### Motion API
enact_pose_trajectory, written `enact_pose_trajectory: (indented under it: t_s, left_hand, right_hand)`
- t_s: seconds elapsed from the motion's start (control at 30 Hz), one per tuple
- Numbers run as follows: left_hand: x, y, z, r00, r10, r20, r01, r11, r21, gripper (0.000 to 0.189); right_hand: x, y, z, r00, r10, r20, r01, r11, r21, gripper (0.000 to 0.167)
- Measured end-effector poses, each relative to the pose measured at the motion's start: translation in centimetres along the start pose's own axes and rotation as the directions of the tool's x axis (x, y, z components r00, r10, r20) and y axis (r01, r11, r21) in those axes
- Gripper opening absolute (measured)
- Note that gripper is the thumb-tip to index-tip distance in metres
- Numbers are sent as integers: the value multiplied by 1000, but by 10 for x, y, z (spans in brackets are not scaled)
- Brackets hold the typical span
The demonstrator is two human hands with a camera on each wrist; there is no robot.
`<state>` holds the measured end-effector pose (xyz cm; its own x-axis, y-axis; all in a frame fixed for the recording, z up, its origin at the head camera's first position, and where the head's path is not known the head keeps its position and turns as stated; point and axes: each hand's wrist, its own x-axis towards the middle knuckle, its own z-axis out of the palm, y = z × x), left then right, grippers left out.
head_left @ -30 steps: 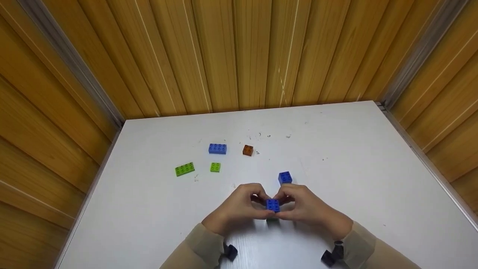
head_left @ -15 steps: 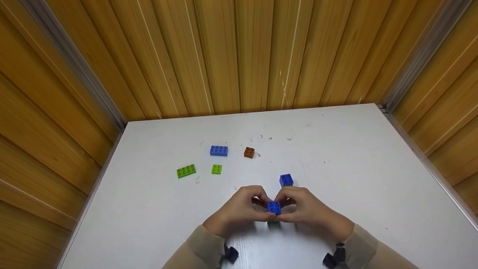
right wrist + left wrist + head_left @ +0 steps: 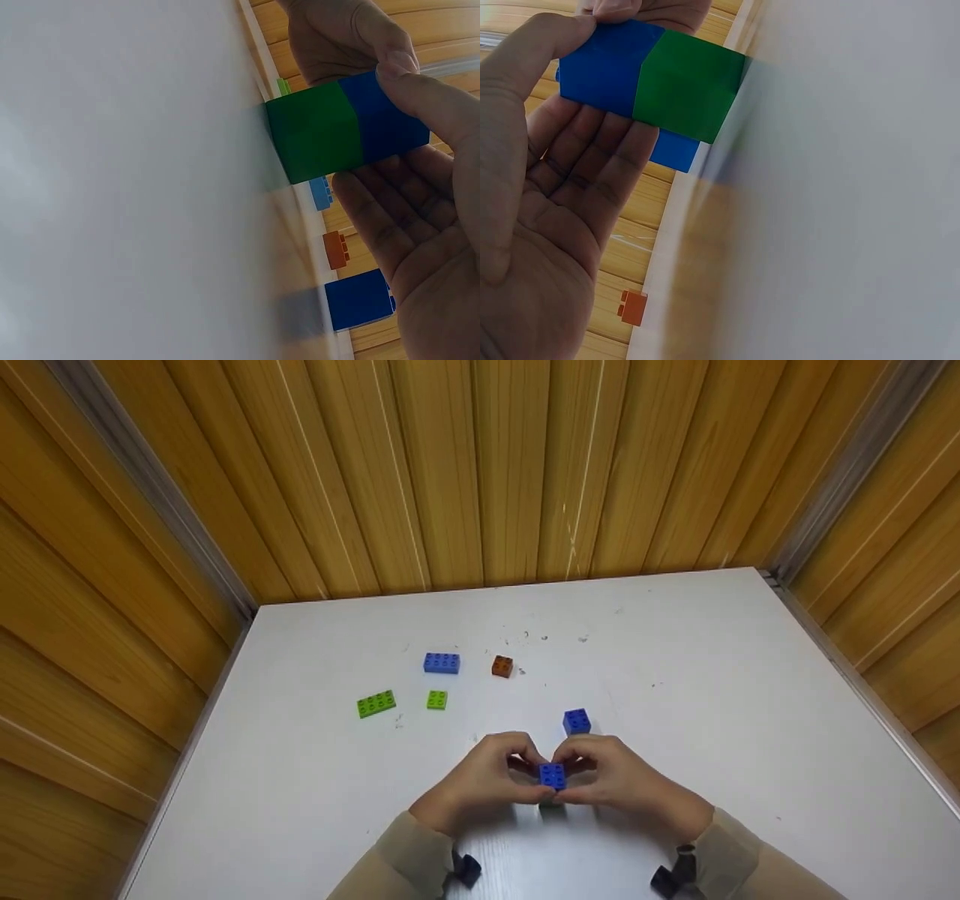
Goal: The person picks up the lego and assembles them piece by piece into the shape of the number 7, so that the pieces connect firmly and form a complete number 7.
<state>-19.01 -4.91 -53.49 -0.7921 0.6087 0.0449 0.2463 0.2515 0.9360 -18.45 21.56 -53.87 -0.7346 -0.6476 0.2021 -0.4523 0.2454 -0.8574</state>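
A dark blue toy brick (image 3: 552, 775), studs facing up, sits on top of a green brick (image 3: 690, 86), their sides flush. My left hand (image 3: 491, 772) pinches the blue brick from the left, thumb on the near side and fingers behind. From the right, my right hand (image 3: 611, 775) grips the same brick, the two thumbs meeting at its near side. In the right wrist view the green brick (image 3: 319, 135) stands down at the white tabletop. Just beyond the right hand is a second dark blue brick (image 3: 577, 721), standing apart.
Farther back on the white table (image 3: 712, 675) lie a lighter blue long brick (image 3: 442, 663) and an orange-brown brick (image 3: 502, 666). To the left are a long lime-green brick (image 3: 376, 703) and a small lime-green one (image 3: 437, 700). Wood-look panels (image 3: 510, 472) border the table.
The head view has shifted slightly, moving the whole scene a little down and right. Both hands keep their hold on the blue brick, and the loose bricks stay put.
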Motion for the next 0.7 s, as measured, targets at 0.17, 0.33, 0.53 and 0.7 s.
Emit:
enact_pose_trajectory:
  t_s: [0.17, 0.33, 0.53, 0.7]
  left_hand:
    - [0, 0, 0, 1000, -13, 7, 13, 1000, -13, 23]
    - [0, 1, 1, 1000, -19, 4, 19, 1000, -21, 23]
    - [0, 1, 0, 1000, -1, 4, 2, 1000, -25, 23]
    - [0, -1, 1, 999, 39, 8, -39, 998, -45, 23]
  right_hand:
    - [0, -1, -1, 1000, 16, 3, -16, 1000, 1, 33]
    - [0, -2, -1, 1000, 10, 5, -10, 1000, 3, 33]
    - [0, -1, -2, 1000, -9, 6, 9, 1000, 1, 33]
    - [-1, 0, -4, 997, -72, 16, 72, 997, 29, 34]
